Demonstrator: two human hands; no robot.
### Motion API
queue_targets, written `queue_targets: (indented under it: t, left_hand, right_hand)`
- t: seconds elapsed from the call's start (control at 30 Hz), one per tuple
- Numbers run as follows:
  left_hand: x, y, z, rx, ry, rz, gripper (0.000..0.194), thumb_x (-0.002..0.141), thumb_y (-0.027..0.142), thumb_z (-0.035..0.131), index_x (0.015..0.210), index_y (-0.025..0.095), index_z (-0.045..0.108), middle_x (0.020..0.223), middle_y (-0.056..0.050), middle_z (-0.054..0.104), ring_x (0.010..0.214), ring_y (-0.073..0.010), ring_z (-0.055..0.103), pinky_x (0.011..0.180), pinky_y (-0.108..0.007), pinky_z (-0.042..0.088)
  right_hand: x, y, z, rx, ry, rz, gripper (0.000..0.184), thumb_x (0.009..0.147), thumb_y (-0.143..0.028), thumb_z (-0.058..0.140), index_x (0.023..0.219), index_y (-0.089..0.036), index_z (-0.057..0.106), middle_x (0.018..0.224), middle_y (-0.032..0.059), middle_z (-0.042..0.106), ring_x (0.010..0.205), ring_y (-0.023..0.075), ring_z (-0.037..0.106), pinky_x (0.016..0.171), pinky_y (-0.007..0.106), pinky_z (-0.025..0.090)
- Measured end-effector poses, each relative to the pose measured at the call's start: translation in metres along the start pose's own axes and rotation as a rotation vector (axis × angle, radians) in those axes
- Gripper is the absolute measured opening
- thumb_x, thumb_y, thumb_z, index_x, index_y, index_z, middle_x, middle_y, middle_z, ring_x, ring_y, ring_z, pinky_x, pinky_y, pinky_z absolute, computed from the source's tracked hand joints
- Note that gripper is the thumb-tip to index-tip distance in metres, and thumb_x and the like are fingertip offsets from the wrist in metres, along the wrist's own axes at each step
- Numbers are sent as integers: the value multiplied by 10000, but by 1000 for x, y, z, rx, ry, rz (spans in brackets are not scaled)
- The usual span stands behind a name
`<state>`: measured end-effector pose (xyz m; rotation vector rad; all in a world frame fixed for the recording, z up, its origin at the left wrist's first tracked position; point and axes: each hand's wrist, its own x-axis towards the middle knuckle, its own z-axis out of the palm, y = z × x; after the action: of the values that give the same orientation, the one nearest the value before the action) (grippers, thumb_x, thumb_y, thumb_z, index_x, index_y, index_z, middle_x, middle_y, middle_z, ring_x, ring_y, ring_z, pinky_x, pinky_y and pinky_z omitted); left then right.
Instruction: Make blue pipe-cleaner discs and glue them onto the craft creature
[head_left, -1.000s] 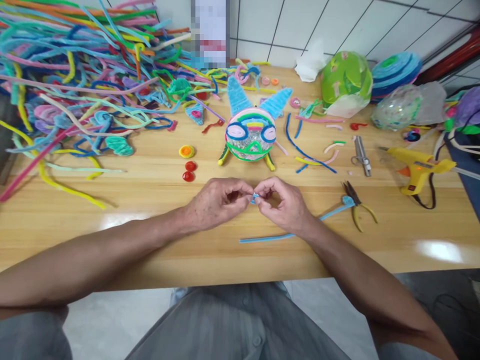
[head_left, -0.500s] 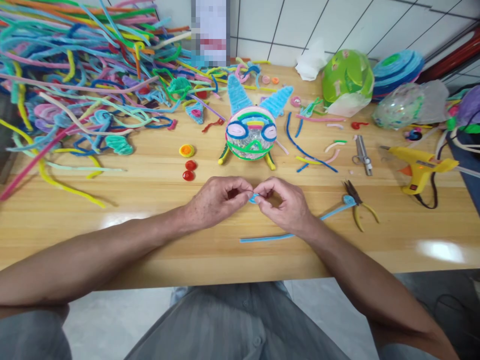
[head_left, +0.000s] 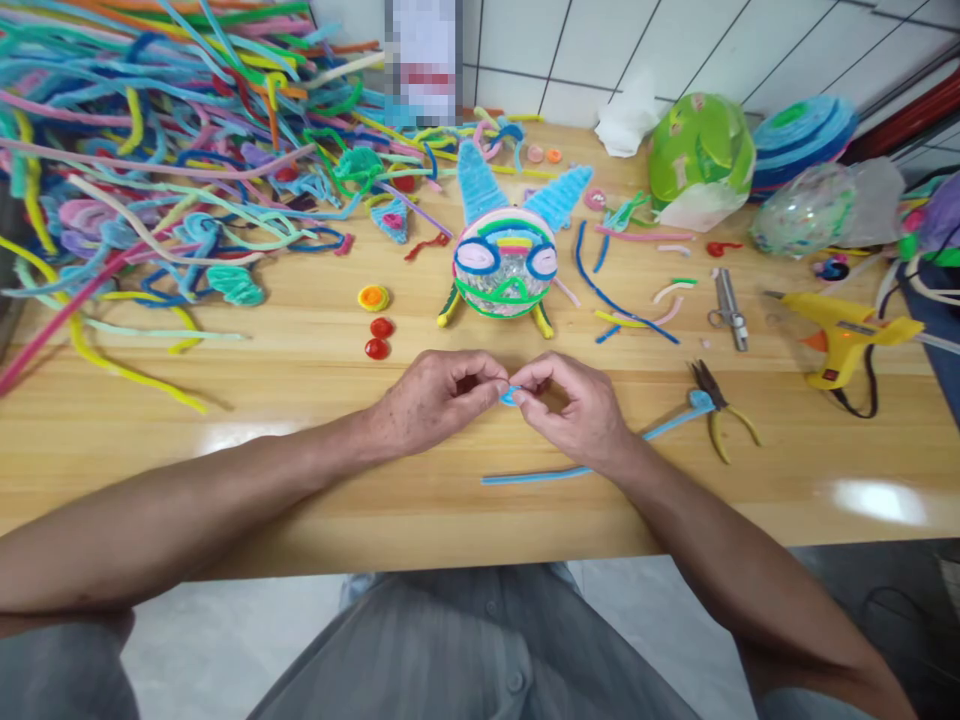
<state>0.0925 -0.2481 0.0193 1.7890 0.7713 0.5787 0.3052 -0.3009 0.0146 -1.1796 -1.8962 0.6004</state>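
Note:
Between my fingertips is a small piece of light blue pipe cleaner (head_left: 511, 397), mostly hidden by the fingers. My left hand (head_left: 442, 400) pinches its left side, and my right hand (head_left: 574, 405) pinches the other side. Just beyond the hands stands a round creature figure (head_left: 502, 285) with blue pipe-cleaner ears, pink eyes ringed in dark blue and yellow-tipped legs. A straight light blue pipe cleaner (head_left: 532, 478) lies under my right wrist. Past that wrist, another light blue strip with a coiled end (head_left: 701, 400) touches the pliers (head_left: 718, 405).
A tangled heap of coloured pipe cleaners (head_left: 187, 170) covers the back left. Red discs (head_left: 377, 348) and a yellow-orange coil (head_left: 373, 298) lie left of the figure. At right are a yellow glue gun (head_left: 840, 330) with a cord, a metal tool (head_left: 729, 310) and a green balloon-like ball (head_left: 701, 160).
Both hands keep their pinch on the blue piece with barely any movement. The view has shifted very slightly.

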Motion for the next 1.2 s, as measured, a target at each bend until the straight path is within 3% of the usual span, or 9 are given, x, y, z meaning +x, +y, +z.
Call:
queue_targets:
  t: [0.37,1.2]
  left_hand:
    - [0,-1,2,41,54,42,216,976,273,601,932,123,751,757,-18,727,625,-93,563,594,-199,428]
    - [0,-2,1,57,50,66,220,993,280,598,945,129,750,801,-33,760,656,-109,627,615,-205,458]
  right_hand:
    - [0,1,0,-32,-7,6,119,914,-127,664,966,-232,685,789,-7,695,706,129,641,674,263,532]
    - [0,0,-1,-30,-9,25,107,917,-143,664,960,-237,692,785,-1,699,703,138,642,676,278,541]
